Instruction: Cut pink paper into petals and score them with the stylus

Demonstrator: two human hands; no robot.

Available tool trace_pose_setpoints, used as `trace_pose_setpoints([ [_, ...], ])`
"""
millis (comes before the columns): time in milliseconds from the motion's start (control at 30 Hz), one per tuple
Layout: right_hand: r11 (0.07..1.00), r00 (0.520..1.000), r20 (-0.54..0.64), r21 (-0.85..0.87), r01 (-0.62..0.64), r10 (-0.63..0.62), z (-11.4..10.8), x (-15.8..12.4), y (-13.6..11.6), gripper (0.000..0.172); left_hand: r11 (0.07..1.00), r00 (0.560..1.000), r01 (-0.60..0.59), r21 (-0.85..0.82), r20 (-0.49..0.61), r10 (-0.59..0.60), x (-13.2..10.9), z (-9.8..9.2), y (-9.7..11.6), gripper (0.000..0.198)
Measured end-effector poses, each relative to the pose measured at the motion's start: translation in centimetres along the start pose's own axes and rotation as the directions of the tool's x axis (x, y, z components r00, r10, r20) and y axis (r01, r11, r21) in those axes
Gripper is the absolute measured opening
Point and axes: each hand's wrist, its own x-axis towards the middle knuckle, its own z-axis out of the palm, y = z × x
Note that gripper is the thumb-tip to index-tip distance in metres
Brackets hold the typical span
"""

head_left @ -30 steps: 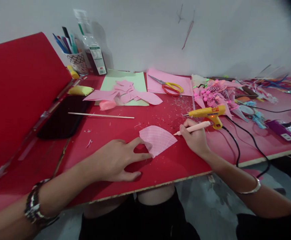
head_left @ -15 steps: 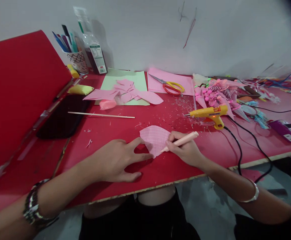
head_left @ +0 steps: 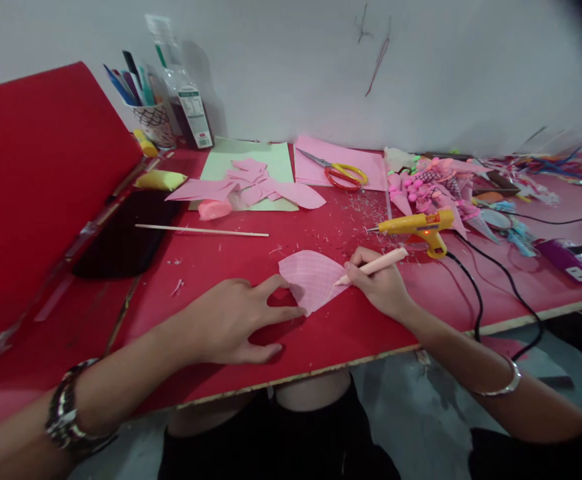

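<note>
Right hand (head_left: pixel 381 288): pulled back rightward since half a second ago, off the middle of the paper (head_left: pixel 315 277) and out to its rim; clasped round the pen (head_left: pixel 375 265), resting on the table (head_left: pixel 351 330).
Pen: pale pink, slanted low, tip touching the paper's right edge, butt end pointing toward the glue gun (head_left: pixel 413 225).
Left hand (head_left: pixel 228 321): same spot as before, splayed flat, grasping nothing; pinning the paper's lower left with one fingertip, touching its left edge with another.
Paper: pink, fan-shaped, faintly gridded, lying flat between both hands, near the table's front edge.
Table: red on top, flecked with tiny clippings.
Glue gun: yellow, just beyond the right hand, nozzle leftward, black cord trailing off over the front edge.
Skewer (head_left: pixel 201 231): thin, wooden, lying beyond the left hand, well apart from it.
Scissors (head_left: pixel 343 175): yellow and red handles, resting on a pink sheet (head_left: pixel 315 163) at the back.
Scraps (head_left: pixel 251 187): pink offcuts heaped on a pale green sheet (head_left: pixel 225 160), back centre.
Cup (head_left: pixel 155 125): patterned, stuffed with pens, back left, beside a bottle (head_left: pixel 185 100).
Wrists: watch (head_left: pixel 65 413) on the left, bangle (head_left: pixel 503 387) on the right.
</note>
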Motion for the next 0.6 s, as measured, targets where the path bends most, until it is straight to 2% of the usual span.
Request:
trace_pose_setpoints([
  [200, 1.0, 0.995, -0.104, -0.011, -0.011, 0.01, -0.3, 0.7, 0.9, 0.026, 1.0, 1.0, -0.005, -0.005, -0.015, 0.005, 0.0, 0.2, -0.1, 0.044],
  [433, 0.999, 0.984, -0.174, 0.049, -0.015, 0.023, -0.4, 0.3, 0.5, 0.02, 1.0, 1.0, 0.005, -0.005, 0.001, -0.005, 0.0, 0.2, -0.1, 0.043],
  [500, 0.994, 0.992, -0.125, 0.106, -0.011, 0.024, -0.3, -0.1, 0.2, 0.022, 1.0, 1.0, 0.002, -0.01, 0.004, -0.002, 0.0, 0.2, -0.1, 0.043],
  [600, 0.989, 0.999, 0.045, 0.147, 0.019, -0.026, -0.2, -0.8, -0.3, 0.023, 1.0, 1.0, -0.001, -0.017, 0.012, 0.001, 0.0, 0.2, -0.2, 0.044],
])
